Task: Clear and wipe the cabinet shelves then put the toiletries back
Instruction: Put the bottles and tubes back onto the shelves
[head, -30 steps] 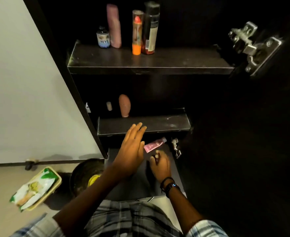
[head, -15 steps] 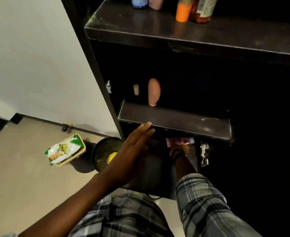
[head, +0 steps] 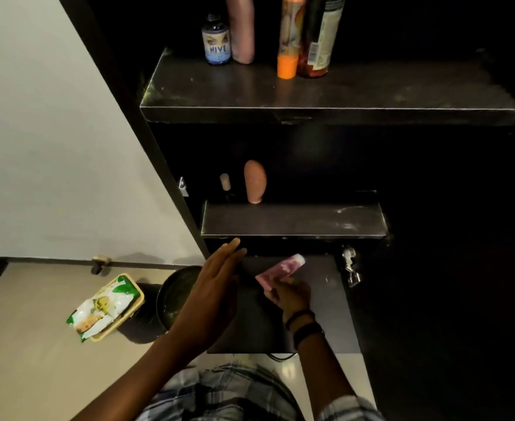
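R hand [head: 286, 294] grips pink tube [head: 280, 268] round its flat end, fingers curled on it, cap pointing up-right toward mid shelf [head: 292, 221]. It's low over the bottom board [head: 329, 317]; can't tell if tube touches the board. Prob. picked up to go on a shelf. L hand [head: 216, 296] is flat, fingers straight and together, holding nothing, just below the mid shelf's left front corner. Looks like a balance/guide hand; contact w/ cabinet unclear. Brown tube [head: 254, 182] stands on its cap at back-left of mid shelf, w/ a small pale item [head: 225, 181] beside it, so the right side is free for more. Whitish smears there suggest wiping isn't finished. Four bottles [head: 289, 34] stand upright, grouped on the top shelf [head: 371, 95]. Wipes pack [head: 107, 305] lies on the floor to the left, near the bin [head: 174, 299], w/in reach.
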